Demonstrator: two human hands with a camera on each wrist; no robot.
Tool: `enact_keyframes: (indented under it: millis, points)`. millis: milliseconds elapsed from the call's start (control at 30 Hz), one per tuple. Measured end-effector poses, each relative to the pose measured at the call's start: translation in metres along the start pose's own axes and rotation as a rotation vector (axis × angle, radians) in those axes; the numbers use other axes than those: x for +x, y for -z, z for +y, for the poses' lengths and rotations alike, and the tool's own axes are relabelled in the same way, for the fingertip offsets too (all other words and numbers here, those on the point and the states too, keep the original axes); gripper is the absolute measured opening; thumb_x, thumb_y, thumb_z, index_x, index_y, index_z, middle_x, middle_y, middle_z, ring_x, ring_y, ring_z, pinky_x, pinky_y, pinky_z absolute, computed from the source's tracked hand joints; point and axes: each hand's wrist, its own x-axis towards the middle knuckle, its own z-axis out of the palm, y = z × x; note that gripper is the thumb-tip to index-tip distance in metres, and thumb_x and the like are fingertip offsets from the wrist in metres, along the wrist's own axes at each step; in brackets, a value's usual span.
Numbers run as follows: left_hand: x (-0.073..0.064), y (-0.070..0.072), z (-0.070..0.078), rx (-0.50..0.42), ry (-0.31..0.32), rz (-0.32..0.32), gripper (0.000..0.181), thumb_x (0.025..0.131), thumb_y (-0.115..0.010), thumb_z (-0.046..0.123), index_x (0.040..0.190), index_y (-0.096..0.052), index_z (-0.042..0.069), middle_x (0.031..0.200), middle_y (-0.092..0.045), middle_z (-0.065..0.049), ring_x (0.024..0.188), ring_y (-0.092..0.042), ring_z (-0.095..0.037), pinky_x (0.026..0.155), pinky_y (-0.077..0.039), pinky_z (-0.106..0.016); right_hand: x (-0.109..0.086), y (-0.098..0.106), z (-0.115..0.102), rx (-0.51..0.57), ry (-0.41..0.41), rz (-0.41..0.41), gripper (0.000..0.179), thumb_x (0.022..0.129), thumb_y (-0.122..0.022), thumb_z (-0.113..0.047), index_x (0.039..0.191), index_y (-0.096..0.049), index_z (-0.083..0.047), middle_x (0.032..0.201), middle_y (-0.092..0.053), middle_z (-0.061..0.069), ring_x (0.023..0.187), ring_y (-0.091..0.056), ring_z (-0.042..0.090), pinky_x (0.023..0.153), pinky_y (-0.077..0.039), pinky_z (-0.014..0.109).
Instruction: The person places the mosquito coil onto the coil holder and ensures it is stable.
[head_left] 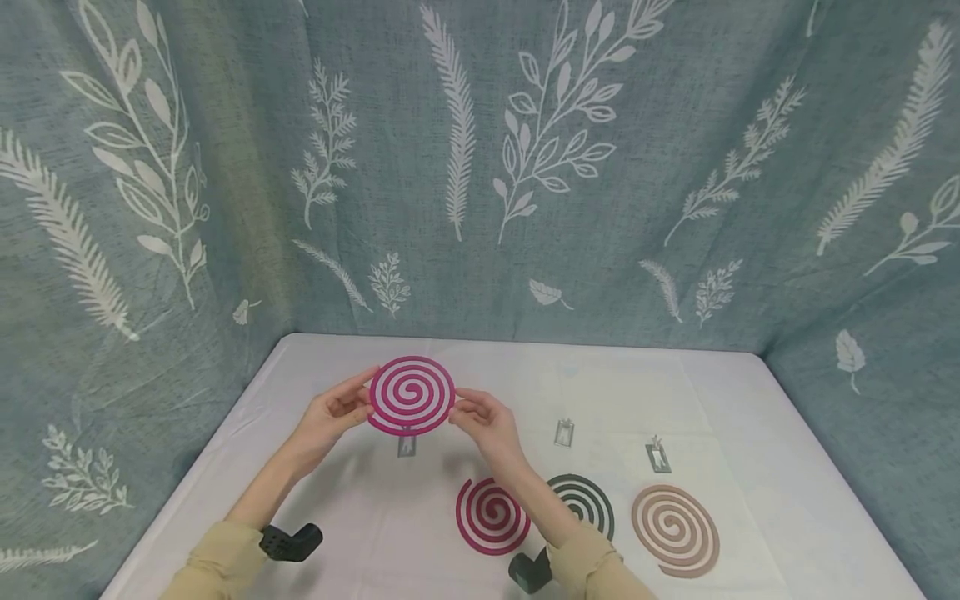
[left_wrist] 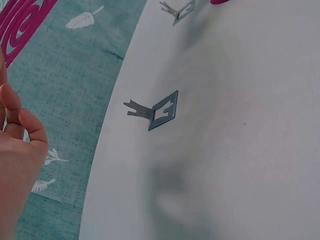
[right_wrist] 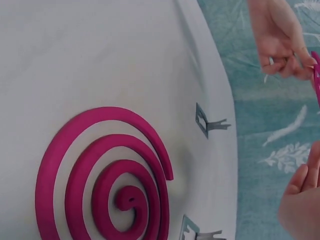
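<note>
Both hands hold up a pink mosquito coil [head_left: 411, 392] above the table, its flat spiral turned toward the head camera. At its left edge my left hand [head_left: 330, 419] pinches it between thumb and fingers. My right hand [head_left: 487, 423] pinches the opposite edge. Below and partly behind the coil, a small metal coil stand [head_left: 407, 446] with a raised prong lies on the table. In the left wrist view, the left hand [left_wrist: 22, 150] and part of the pink coil [left_wrist: 22, 25] appear at the left side. The right wrist view catches the right hand [right_wrist: 302, 200] at its edge.
On the white table [head_left: 352, 567] lie a second pink coil [head_left: 493, 511], a dark green coil [head_left: 609, 512] partly behind the right forearm, and a tan coil [head_left: 672, 525]. Two more metal stands, one nearer the middle [head_left: 564, 432] and one farther right [head_left: 657, 457], lie behind them. A patterned curtain [head_left: 480, 275] surrounds the table.
</note>
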Motion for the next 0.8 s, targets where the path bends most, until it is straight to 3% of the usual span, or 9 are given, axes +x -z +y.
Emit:
enact_keyframes:
  millis: [333, 800]
  points:
    - [0.003, -0.004, -0.008, -0.03, 0.074, 0.033, 0.057, 0.094, -0.054, 0.003, 0.145, -0.03, -0.002, 0.099, -0.062, 0.016, 0.093, -0.059, 0.002, 0.087, -0.046, -0.012, 0.004, 0.004, 0.005, -0.044, -0.012, -0.023, 0.042, 0.089, -0.065, -0.015, 0.131, -0.056, -0.012, 0.114, -0.064, 0.013, 0.097, -0.063, 0.009, 0.091, -0.051, 0.025]
    - [0.005, -0.004, -0.02, 0.024, 0.187, 0.063, 0.061, 0.095, -0.056, 0.011, 0.148, -0.027, 0.002, 0.099, -0.059, 0.018, 0.098, -0.056, 0.004, 0.089, -0.043, -0.01, 0.007, -0.008, 0.022, -0.041, -0.068, 0.049, 0.044, 0.089, -0.065, -0.014, 0.131, -0.055, -0.01, 0.116, -0.063, 0.014, 0.097, -0.06, 0.012, 0.091, -0.049, 0.032]
